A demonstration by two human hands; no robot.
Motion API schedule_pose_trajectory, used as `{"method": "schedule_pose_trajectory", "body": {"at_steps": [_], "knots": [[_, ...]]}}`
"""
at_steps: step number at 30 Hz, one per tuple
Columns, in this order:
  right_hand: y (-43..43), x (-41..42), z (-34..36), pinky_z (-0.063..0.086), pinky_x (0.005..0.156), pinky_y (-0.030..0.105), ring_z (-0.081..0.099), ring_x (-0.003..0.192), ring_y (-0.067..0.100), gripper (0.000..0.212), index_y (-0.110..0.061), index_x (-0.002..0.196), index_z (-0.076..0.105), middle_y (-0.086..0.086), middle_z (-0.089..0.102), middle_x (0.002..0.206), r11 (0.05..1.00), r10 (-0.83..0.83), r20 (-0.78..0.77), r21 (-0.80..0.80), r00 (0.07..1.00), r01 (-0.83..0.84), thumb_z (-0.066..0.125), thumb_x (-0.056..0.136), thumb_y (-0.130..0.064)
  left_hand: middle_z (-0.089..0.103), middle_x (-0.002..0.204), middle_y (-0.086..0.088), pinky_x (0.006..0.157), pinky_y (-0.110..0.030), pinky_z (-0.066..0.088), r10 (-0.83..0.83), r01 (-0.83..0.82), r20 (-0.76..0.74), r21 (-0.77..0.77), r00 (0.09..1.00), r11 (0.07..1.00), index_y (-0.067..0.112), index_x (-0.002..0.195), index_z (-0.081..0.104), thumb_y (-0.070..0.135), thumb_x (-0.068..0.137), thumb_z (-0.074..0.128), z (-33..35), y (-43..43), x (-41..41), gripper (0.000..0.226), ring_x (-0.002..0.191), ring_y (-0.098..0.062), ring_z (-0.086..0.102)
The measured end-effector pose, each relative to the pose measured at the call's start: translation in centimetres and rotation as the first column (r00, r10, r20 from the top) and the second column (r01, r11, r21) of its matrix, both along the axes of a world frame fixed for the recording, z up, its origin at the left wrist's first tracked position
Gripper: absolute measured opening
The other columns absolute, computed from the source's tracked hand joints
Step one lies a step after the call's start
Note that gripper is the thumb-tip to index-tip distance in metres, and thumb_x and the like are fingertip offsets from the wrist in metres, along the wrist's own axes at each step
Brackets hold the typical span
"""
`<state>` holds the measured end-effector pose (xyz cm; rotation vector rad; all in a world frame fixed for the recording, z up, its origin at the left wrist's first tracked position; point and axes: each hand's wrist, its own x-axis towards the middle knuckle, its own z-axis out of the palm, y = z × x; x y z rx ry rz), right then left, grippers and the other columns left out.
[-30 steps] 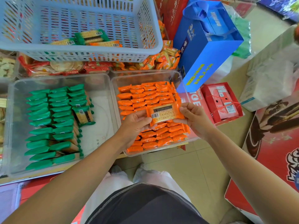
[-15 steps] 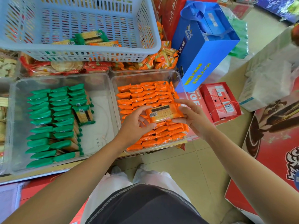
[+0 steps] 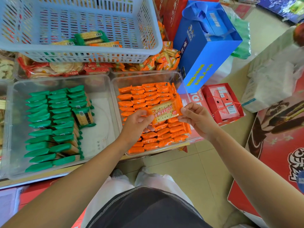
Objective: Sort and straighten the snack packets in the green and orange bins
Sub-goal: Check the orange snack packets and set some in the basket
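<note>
1. A single view, from a wide-angle camera worn on the person's head; it faces forward and steeply down.
2. It sits near the hands; the left hand [image 3: 137, 123] and right hand [image 3: 196, 120] pinch an orange packet [image 3: 165, 112] at mid-frame; both forearms enter from the bottom edge.
3. The orange bin [image 3: 144, 78] lies beneath the hands at centre; the green bin [image 3: 102, 116] lies to its left; the floor [image 3: 189, 170] fills the lower right.
4. The lens bows the edges; a blue basket [image 3: 98, 53] crowds the top left.

Bright even light, soft shadows; slight motion blur, wide-angle edge distortion.
</note>
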<state>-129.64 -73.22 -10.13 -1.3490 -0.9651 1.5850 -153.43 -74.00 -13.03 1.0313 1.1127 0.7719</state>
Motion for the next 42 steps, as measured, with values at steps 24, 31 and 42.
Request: {"method": "schedule_pose_trajectory", "body": {"at_steps": [24, 31, 42], "knots": [[2.0, 0.1, -1.0, 0.056, 0.089, 0.038, 0.067, 0.092, 0.019, 0.036, -0.005, 0.107, 0.065, 0.006, 0.071, 0.096, 0.97, -0.189, 0.421, 0.222, 0.887, 0.101, 0.072, 0.076, 0.012, 0.017, 0.163, 0.001, 0.12, -0.036, 0.005, -0.235, 0.752, -0.881, 0.182, 0.411, 0.633, 0.021, 0.152, 0.029, 0.037, 0.103, 0.041, -3.0, -0.2, 0.1, 0.053, 0.151, -0.019, 0.007], [3.2, -1.2, -2.9, 0.049, 0.088, 0.019, 0.065, 0.092, 0.004, 0.033, -0.015, 0.101, 0.07, -0.004, 0.07, 0.098, 0.913, -0.027, 0.688, 0.313, 0.725, -0.263, 0.071, 0.078, 0.009, 0.001, 0.165, 0.001, 0.122, -0.043, 0.002, -0.205, 0.839, -0.967, 0.019, 0.154, 0.544, 0.019, 0.157, 0.012, 0.043, 0.104, 0.03, -4.2, 0.3, -0.5, 0.06, 0.152, -0.019, -0.005], [4.3, -3.0, -5.8, 0.047, 0.079, 0.036, 0.057, 0.092, 0.029, 0.033, -0.015, 0.095, 0.077, 0.007, 0.06, 0.096, 0.692, 0.026, 0.92, 0.265, 0.391, -0.671, 0.075, 0.07, 0.006, 0.004, 0.165, 0.001, 0.122, -0.044, 0.003, -0.196, 0.842, -0.961, 0.06, 0.193, 0.537, 0.021, 0.156, 0.017, 0.039, 0.105, 0.033, -4.7, 0.6, -1.0, 0.056, 0.152, -0.019, -0.001]]}}
